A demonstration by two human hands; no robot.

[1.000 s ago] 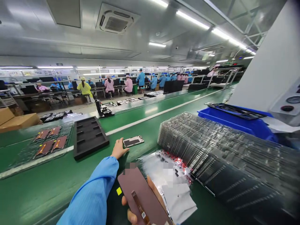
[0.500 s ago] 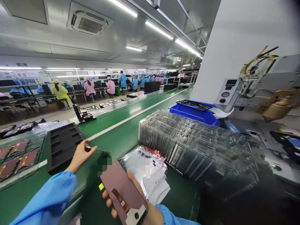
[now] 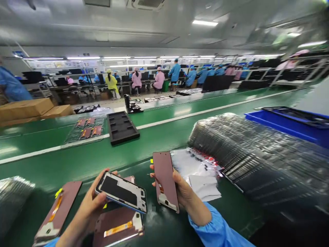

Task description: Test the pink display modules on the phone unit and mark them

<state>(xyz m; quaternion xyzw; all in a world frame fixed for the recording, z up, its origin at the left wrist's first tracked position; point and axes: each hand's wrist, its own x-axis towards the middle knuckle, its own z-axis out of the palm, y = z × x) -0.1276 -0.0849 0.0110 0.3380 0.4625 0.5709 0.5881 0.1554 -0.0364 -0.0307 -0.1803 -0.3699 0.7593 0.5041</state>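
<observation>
My left hand [image 3: 96, 195] grips a phone frame [image 3: 123, 193] by its edge, dark in the middle with a pale border and a blue side. My right hand [image 3: 183, 188] holds a phone screen panel [image 3: 166, 178] nearly upright, its brownish-pink back towards me, with a flex cable and a yellow tab. Under the phone frame lies another screen panel [image 3: 117, 223] on the green work surface, partly covered. Left of my left arm is one more screen panel [image 3: 61, 209] with an orange flex cable. The two held parts are close together but apart.
A stack of clear plastic trays [image 3: 246, 154] stands at the right, beside white bags [image 3: 192, 164] and a blue bin [image 3: 288, 125]. Across the green conveyor [image 3: 164, 128] sit a black tray [image 3: 122, 128] and a clear tray with several panels. Cardboard boxes [image 3: 28, 108] and co-workers are farther back.
The view has turned left. My left hand, earlier near the black tray with thumb and fingers pinched, now holds the phone frame close to me. My right hand still holds its screen panel, now more upright.
</observation>
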